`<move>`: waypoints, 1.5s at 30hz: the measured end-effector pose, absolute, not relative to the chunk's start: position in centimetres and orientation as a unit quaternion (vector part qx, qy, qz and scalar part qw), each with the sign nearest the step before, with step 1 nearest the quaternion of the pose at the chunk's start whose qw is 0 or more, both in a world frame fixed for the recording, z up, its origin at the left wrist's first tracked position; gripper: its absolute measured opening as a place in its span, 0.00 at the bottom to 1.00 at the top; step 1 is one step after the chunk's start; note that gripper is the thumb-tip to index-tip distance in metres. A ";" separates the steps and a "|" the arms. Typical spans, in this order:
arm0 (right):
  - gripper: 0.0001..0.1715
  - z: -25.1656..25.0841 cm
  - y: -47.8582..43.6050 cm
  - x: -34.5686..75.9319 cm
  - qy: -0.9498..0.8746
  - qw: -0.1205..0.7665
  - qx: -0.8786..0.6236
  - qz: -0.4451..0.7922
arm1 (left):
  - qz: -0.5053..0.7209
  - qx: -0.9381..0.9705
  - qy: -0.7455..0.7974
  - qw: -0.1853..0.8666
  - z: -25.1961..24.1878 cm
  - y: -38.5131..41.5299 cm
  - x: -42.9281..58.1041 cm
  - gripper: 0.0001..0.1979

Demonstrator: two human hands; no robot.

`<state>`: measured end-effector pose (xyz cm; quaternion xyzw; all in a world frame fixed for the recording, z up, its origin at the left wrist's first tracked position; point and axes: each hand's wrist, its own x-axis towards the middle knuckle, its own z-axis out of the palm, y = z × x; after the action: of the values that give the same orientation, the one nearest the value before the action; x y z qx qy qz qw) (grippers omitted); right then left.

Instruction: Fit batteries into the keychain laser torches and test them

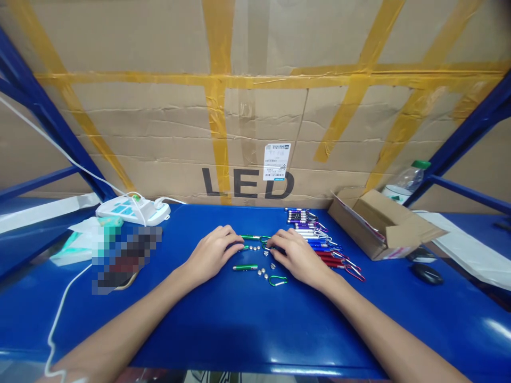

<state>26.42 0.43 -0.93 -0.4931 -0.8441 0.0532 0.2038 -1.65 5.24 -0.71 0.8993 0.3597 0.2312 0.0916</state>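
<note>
Keychain torches (316,240) beside open carton (393,227)

Loose green metal torch barrel (245,267) on blue tabletop (239,330). Left hand (211,254) just left of barrel, right hand (297,258) just right, both palm-down, grip unclear. Small silver button cells (261,273) beside barrel. Row of coloured keychain torches (315,239) right of barrel. Open brown cardboard box (383,226) farther right.

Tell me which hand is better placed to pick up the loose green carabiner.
Right, probably. The green carabiner lies just beside the right hand; the left hand rests farther off, beyond the button batteries.
</note>
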 end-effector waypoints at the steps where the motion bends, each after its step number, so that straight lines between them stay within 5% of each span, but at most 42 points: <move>1: 0.08 -0.9 0.4 26.4 -0.842 0.207 -0.495 0.052 | 0.239 0.897 0.363 0.088 -0.7 5.2 -1.6 0.18; 23: 0.22 -2.3 0.9 26.5 -0.817 0.243 -0.518 0.070 | 0.202 0.889 0.398 0.099 -1.3 5.3 -1.5 0.19; 45: 0.30 0.6 -1.2 24.6 -0.858 0.360 -0.356 0.089 | 0.345 0.873 0.332 0.093 -0.5 4.9 -1.0 0.12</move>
<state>24.63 -1.24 0.60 -0.3560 -0.8577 0.0888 0.3603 -1.03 4.93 -0.48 0.8731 0.3317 0.3451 0.0927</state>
